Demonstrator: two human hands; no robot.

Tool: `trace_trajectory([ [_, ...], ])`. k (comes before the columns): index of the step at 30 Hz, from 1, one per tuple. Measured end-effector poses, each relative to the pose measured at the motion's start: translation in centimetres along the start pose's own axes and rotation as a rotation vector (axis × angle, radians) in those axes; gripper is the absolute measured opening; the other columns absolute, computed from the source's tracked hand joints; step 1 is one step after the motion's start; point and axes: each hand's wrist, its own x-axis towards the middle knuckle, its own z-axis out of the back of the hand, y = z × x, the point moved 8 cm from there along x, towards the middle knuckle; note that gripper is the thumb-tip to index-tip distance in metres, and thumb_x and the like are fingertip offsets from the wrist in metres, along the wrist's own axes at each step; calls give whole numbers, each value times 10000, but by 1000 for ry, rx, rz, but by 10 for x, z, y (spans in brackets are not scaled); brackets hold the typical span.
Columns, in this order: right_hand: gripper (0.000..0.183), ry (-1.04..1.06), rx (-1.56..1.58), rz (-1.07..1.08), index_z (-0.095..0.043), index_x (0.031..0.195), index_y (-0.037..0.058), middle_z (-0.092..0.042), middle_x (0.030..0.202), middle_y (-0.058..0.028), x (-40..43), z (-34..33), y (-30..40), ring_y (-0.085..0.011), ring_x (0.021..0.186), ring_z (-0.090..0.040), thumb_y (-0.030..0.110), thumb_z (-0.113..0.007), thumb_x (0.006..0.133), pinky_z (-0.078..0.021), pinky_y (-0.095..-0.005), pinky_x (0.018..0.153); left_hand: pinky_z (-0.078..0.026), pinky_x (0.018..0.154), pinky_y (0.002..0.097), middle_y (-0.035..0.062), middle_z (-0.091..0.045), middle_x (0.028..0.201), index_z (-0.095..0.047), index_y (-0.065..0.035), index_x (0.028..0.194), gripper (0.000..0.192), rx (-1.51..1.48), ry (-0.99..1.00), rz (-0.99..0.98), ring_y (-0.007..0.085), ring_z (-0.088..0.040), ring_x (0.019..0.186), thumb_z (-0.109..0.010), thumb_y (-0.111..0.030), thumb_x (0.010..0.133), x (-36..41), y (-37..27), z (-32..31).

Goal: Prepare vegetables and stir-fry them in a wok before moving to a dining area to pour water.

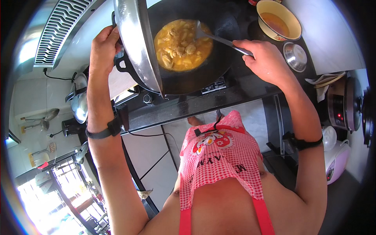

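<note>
My left hand (103, 48) grips the handle of a large metal wok lid (139, 44), held tilted on edge over the left side of a black wok (226, 32). Inside the wok, a yellow-orange stew (182, 44) with chunks of meat and what look like potato pieces fills the bottom. In my right hand (263, 58) is the handle of a metal spatula (221, 39). Its blade dips into the stew near the far right edge of the food. The lid hides part of the wok's left side.
An enamel basin (295, 28) with brownish liquid stands at the back right, beside an upturned metal bowl (295, 57). A rice cooker (337, 102) sits farther right. The stove knob (147, 99) and dark counter edge (176, 110) lie below the wok. Ladles (45, 119) hang at left.
</note>
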Motion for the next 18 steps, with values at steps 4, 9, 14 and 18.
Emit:
trace_trajectory([
  [4,388,-22,-82,91,-628,1181,80,-665,1044,-171,1,-14,0,-353,912,-643,37,-609,796,-516,-396,804,-356,520,226,4,-563,689,-655,22,958,216,-7,-30,14,63,-437,572,-527,-152,961,-4,-7,-3],
  [9,385,-68,-26,74,-637,1169,111,-671,972,-167,3,-5,4,-353,849,-652,54,-597,790,-528,-416,774,-344,511,230,-4,-562,673,-653,14,948,208,-57,12,117,60,-432,564,-500,-128,947,6,15,3],
  [14,390,-9,-85,65,-624,1175,83,-672,990,-170,-5,-9,3,-358,845,-654,54,-623,786,-529,-405,765,-327,517,227,-6,-571,697,-662,8,1010,216,7,12,99,52,-430,581,-512,-130,936,5,-1,4],
  [18,398,-9,-155,88,-580,1221,97,-658,971,-190,-4,-17,1,-371,845,-644,82,-614,825,-526,-428,746,-454,622,256,18,-641,828,-645,26,1072,230,82,44,-77,89,-547,699,-516,-108,938,7,-7,7],
])
